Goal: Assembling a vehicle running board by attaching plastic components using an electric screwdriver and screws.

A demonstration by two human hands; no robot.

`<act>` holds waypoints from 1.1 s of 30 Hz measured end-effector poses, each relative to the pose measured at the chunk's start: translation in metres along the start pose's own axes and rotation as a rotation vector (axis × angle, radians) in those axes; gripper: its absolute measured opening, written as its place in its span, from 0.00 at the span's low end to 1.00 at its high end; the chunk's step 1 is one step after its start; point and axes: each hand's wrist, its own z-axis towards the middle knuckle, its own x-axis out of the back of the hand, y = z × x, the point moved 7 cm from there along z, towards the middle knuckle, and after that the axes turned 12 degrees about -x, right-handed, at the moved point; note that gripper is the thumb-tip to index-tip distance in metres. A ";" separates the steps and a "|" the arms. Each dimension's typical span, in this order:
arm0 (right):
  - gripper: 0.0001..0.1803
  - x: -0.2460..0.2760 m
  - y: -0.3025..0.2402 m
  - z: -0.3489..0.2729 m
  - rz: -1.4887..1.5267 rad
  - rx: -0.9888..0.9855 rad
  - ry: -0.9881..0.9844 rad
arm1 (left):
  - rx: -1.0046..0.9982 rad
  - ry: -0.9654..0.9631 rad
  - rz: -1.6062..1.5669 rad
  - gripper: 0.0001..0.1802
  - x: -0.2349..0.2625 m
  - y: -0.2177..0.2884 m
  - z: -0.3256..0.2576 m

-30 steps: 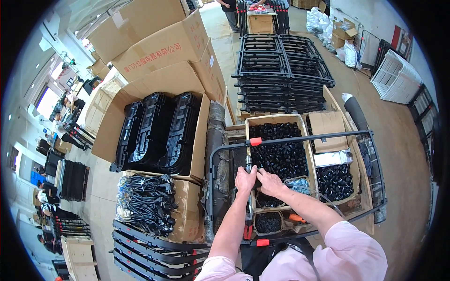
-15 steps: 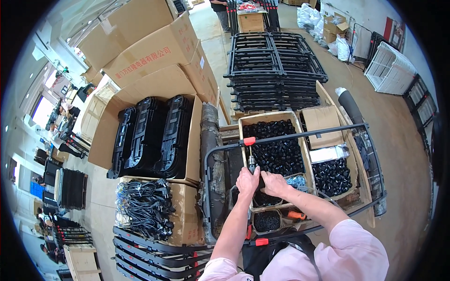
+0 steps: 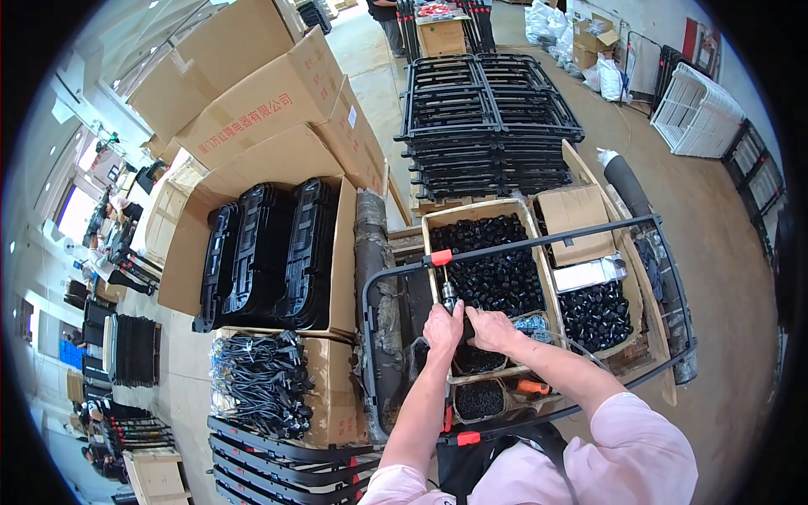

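Note:
My left hand [image 3: 441, 329] and my right hand [image 3: 493, 330] are both closed around a power drill [image 3: 449, 291], which they partly cover. Its long bit points away from me and meets a red plastic piece [image 3: 441, 257] on the far bar of a black tubular frame [image 3: 539, 243]. That frame has rounded corners and lies across the bins in front of me. Another red piece [image 3: 468, 438] sits on its near bar, close to my body. Whether a screw is at the bit's tip is too small to tell.
Beneath the frame, a wooden bin [image 3: 427, 231] holds black plastic caps; a second bin of caps stands right. A tub of small black screws [image 3: 480, 399] and an orange-handled tool [image 3: 534, 386] lie near me. Left are a carton of black housings [image 3: 307, 261] and bundled cables [image 3: 261, 383]. Stacked frames [image 3: 492, 126] stand beyond.
The view has shifted slightly, so the surroundings sit a little differently. Both hands stay on the drill, and its bit still meets the red piece.

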 end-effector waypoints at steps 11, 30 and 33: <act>0.38 -0.004 0.009 0.008 0.021 -0.003 0.030 | 0.029 -0.069 0.064 0.36 0.003 0.009 0.014; 0.43 0.004 0.013 0.022 0.032 -0.004 0.048 | 0.043 -0.082 0.074 0.37 -0.002 0.012 0.032; 0.40 0.002 0.014 0.023 0.045 -0.023 0.033 | 0.037 -0.066 0.066 0.37 -0.002 0.010 0.034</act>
